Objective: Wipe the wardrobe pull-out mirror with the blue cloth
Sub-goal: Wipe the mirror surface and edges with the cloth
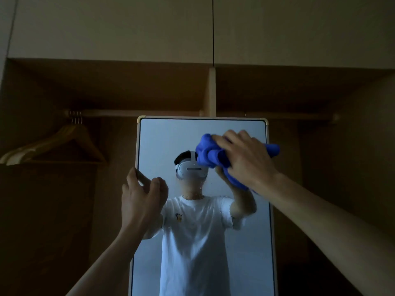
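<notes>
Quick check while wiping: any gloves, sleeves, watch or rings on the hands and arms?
None visible. The left hand and right hand are ungloved, with no rings or watch showing. The left forearm and right forearm are uncovered to the frame edge. The mirror reflects a white short-sleeved T-shirt with a small chest emblem.

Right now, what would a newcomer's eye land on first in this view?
The bright blue cloth stands out first, bunched in the right hand and pressed high on the right of the mirror. Next comes the left hand holding the mirror's left edge, then the wooden hangers on the rail at far left.
</notes>
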